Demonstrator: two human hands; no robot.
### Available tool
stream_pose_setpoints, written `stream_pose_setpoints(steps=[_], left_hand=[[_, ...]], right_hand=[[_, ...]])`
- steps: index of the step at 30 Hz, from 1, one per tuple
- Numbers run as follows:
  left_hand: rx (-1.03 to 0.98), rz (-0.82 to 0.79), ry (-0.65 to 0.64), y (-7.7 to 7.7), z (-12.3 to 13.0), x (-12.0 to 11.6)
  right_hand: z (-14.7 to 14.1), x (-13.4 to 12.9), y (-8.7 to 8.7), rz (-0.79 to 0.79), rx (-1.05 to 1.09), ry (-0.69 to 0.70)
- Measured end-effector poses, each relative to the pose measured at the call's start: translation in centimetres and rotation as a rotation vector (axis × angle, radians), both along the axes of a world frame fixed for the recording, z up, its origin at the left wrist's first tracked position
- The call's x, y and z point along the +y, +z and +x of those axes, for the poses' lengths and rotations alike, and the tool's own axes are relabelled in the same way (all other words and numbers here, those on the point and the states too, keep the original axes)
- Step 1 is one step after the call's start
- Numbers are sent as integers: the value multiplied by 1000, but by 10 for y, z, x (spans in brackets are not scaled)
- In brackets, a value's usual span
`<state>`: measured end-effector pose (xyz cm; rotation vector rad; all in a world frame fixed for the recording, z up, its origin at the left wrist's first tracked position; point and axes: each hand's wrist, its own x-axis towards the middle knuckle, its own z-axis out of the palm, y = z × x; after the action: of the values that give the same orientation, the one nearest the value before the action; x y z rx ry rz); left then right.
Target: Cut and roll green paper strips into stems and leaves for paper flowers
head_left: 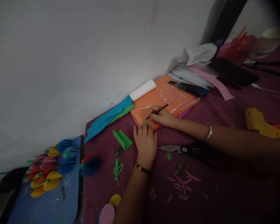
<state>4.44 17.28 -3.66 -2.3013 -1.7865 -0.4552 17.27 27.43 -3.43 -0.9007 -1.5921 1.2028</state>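
Note:
My right hand [162, 116] is closed round a dark red pencil [162, 108], its tip pointing down at the near edge of the orange sheets [149, 101]. Just below, my left hand [145, 140] lies flat with its fingers spread, the fingertips at a small green paper piece [145, 123] by that edge. A folded green paper [123, 139] sits left of my left hand. Black-handled scissors [174, 149] lie to its right, under my right forearm, with the handles partly in shadow.
Blue strips [109, 116] and a white roll [142, 90] lie along the wall. A blue cutter [193, 89] rests on the orange sheets. Green strips [118, 171] and pink scraps [183, 185] litter the maroon cloth. Colourful paper shapes [52, 175] stand on a blue surface at left.

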Motion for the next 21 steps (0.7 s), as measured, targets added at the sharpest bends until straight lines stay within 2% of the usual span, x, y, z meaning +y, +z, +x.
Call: stream_pose_setpoints(steps=[13, 21], left_hand=[[42, -78, 34, 7, 2, -1], [14, -74, 38, 6, 2, -1]], right_hand=[[0, 0, -2, 147, -219, 17], [-1, 3, -8, 181, -234, 14]])
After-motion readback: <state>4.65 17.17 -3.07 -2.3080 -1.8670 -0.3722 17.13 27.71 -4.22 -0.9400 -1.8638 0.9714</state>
